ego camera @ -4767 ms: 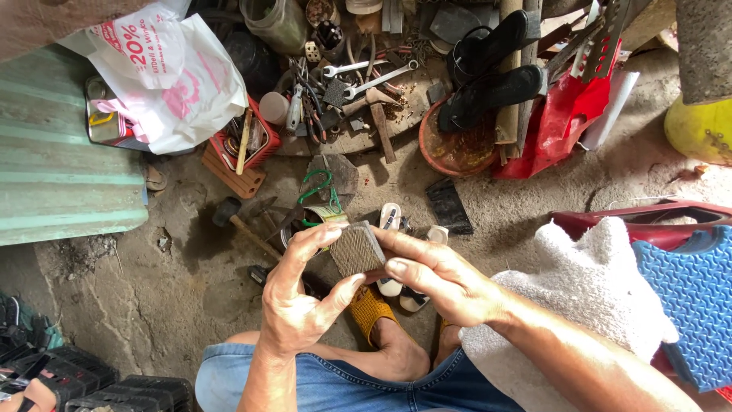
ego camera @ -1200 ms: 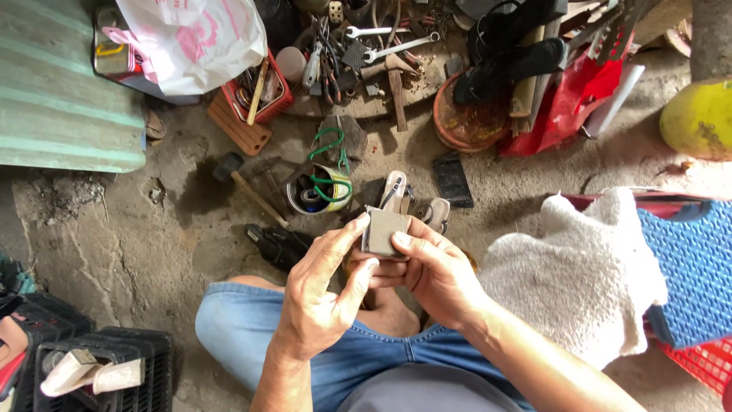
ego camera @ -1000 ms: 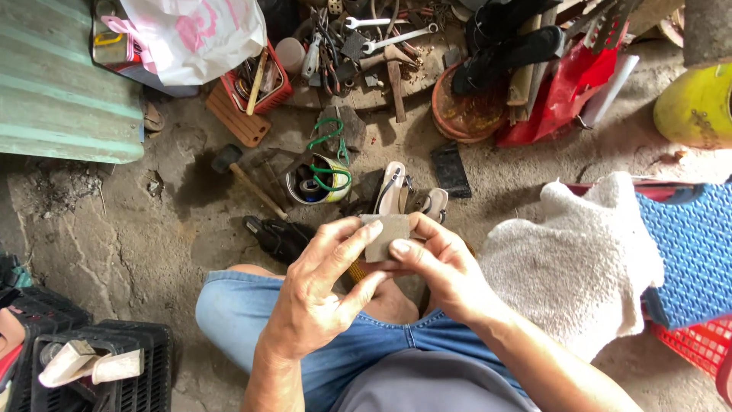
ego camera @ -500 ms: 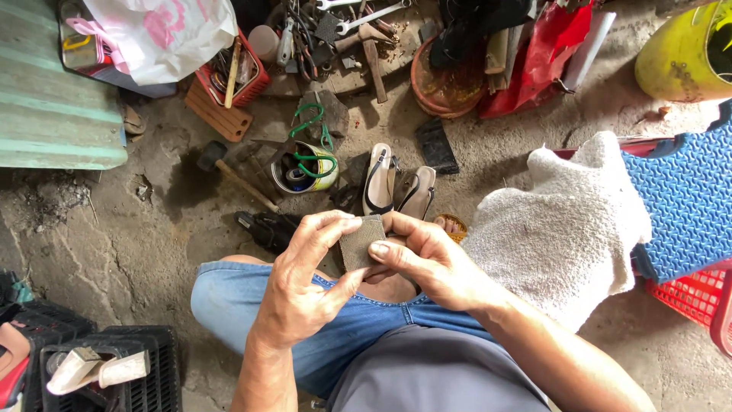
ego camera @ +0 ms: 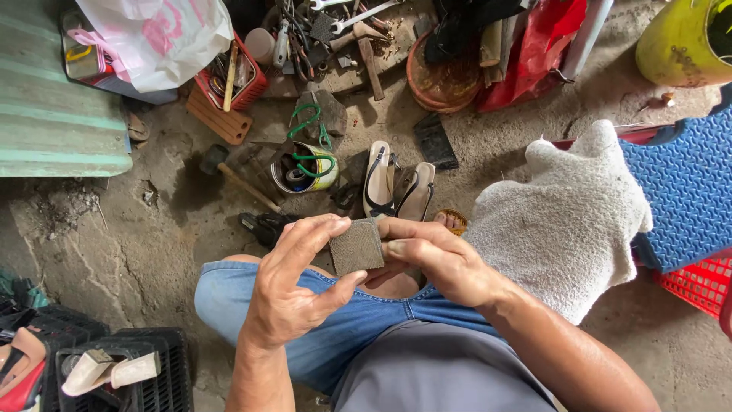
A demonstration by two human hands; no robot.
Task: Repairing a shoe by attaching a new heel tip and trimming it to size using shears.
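Seen from above, seated on a bare concrete floor (ego camera: 114,244) among cobbler's clutter: a small square of rough grey-brown sole material (ego camera: 356,246) pinched at knee height between both hands, over denim shorts (ego camera: 358,328). Left hand (ego camera: 293,294) closed on the piece's near edge with thumb below and fingers spread above, apparently to steady it flat and face-up for inspection; right hand (ego camera: 435,259) clasped on the opposite edge, fingers curled beneath, index finger laid along the side as if to feel the cut. Just beyond the hands, a pair of pale strappy sandals (ego camera: 396,187) lying side by side on the floor, close enough to suggest the work in hand; beside them a tin (ego camera: 305,168) stuffed with green-handled scissors, and a hammer (ego camera: 236,179) resting near it. Draped at the right over a blue crate (ego camera: 686,183), a grey towel (ego camera: 564,221). Farther back, spanners (ego camera: 358,11), a red tray of tools (ego camera: 236,76) and a white plastic bag (ego camera: 156,34). At lower left, black crates holding more shoes (ego camera: 99,370)
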